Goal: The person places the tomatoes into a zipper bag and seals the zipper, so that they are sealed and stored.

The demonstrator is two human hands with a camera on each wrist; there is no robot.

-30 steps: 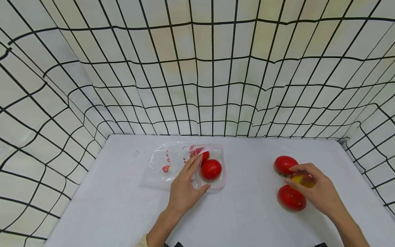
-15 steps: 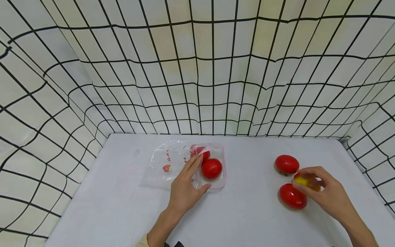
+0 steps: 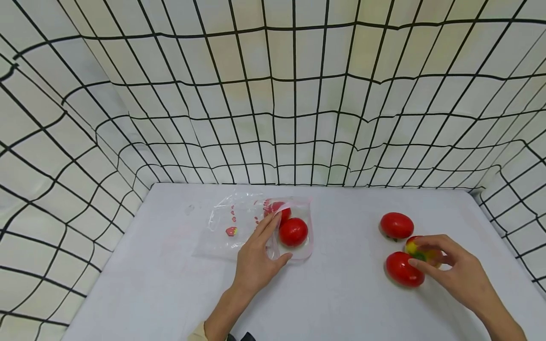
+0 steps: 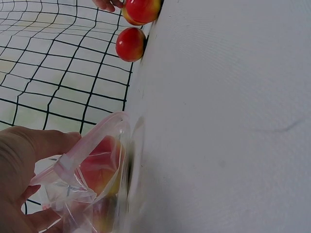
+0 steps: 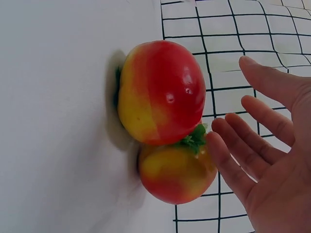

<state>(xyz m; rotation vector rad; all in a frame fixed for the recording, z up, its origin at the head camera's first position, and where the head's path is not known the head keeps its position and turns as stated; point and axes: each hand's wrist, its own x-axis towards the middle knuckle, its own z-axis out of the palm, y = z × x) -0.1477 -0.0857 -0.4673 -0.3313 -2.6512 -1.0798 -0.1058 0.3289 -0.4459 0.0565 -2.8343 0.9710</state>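
My left hand (image 3: 257,265) holds the pink-edged mouth of a clear plastic bag (image 3: 213,239) open, its fingers at the raised lip (image 4: 90,145). Two glossy red-and-yellow, tomato-like fruits lie inside, the nearer fruit (image 3: 293,232) in full sight. My right hand (image 3: 454,270) hovers at a group of three more on the right, its fingers spread. A front fruit (image 5: 163,92) with a red top and yellow underside lies nearest. Behind it, a fruit with a green calyx (image 5: 177,172) sits close to the fingertips, partly covered by them in the head view. A far fruit (image 3: 396,225) lies beyond.
A white tabletop (image 3: 341,293) stretches beneath everything. Black wire grid (image 3: 294,118) with white sheeting behind it closes off the back and both sides. The flat part of the bag, with red prints (image 3: 231,231), spreads out to the left.
The right hand has drawn slightly right and loosened from the middle fruit, which now rests a little further right with its green calyx showing. The left hand and bag stay put.
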